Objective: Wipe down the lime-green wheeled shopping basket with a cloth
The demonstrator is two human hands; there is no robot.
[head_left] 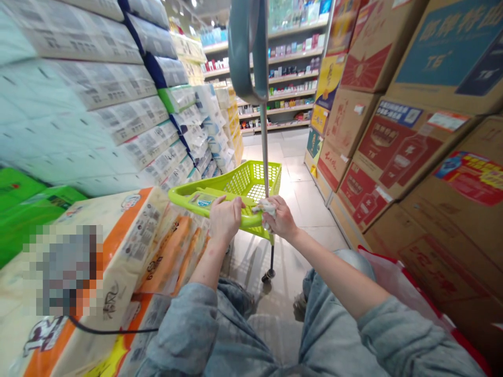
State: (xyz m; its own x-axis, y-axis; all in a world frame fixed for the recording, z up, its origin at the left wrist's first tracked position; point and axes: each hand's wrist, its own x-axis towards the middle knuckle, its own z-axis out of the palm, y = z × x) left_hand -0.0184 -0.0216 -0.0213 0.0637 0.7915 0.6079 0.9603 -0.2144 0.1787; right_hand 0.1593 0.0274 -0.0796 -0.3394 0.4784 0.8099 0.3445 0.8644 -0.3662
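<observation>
A lime-green plastic shopping cart with lattice walls stands in front of me on a thin metal leg with a caster. Its near rim is gripped by my left hand, whose fingers curl over the edge. My right hand, just beside it, is closed around a crumpled whitish wipe pressed against the same rim. A thin metal pole rises past the cart and bears a dark grey looped handle close to the camera.
Packs of tissue paper are piled high on the left, with a large tissue bundle near my left arm. Printed cardboard boxes line the right side. Shelves of small goods stand at the aisle's end, beyond the tiled floor.
</observation>
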